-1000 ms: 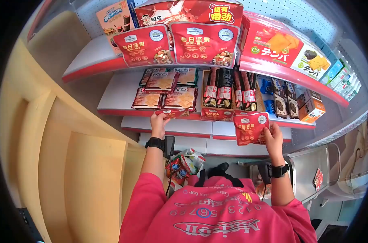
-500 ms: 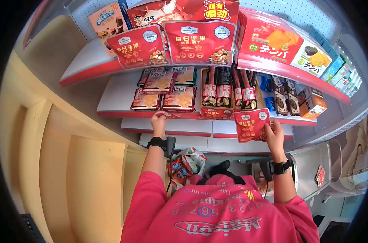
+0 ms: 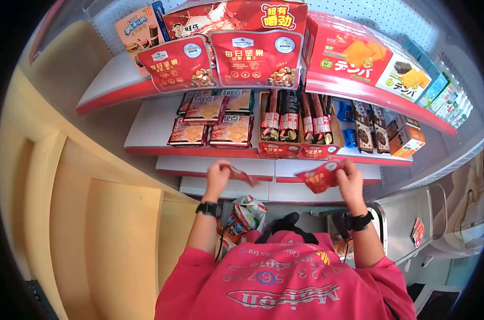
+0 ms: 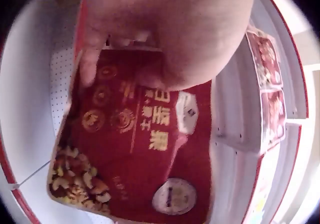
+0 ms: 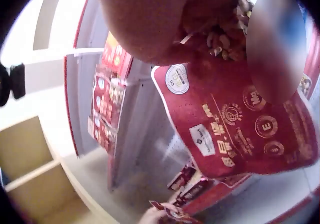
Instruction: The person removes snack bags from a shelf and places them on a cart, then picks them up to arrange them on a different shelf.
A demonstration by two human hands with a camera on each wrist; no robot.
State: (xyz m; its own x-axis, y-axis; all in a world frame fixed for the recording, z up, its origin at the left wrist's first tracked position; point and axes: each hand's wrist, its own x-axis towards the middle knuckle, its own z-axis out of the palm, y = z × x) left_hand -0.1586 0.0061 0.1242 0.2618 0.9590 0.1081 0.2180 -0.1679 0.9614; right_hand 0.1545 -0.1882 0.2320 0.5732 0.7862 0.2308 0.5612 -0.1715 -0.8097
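Observation:
My left hand (image 3: 217,180) pinches a red pouch of mixed nuts (image 3: 244,176) by one edge, in front of the lower shelves. In the left wrist view that nut pouch (image 4: 135,144) shows its printed front below the thumb and fingers. Further right, my right hand (image 3: 350,182) grips a second red nut pouch (image 3: 320,179) by its edge. The right wrist view has this pouch (image 5: 220,114) hanging slightly bent under the hand. Both pouches are in front of the shelf edge. Two matching pouches (image 3: 255,61) stand at the front of the top shelf.
Cracker packs (image 3: 230,130), boxes of meat sticks (image 3: 279,120) and cookie packs (image 3: 363,128) fill the middle shelf (image 3: 146,128). Red cracker boxes (image 3: 348,53) stand above right. A wooden cabinet (image 3: 119,229) is at left, a metal cart (image 3: 404,213) at right. A bag of snacks (image 3: 247,213) lies below.
Both hands have drawn down and slightly inward from the middle shelf's edge, each keeping its nut pouch. The pouches have tilted; the right one was facing flat towards the head view before.

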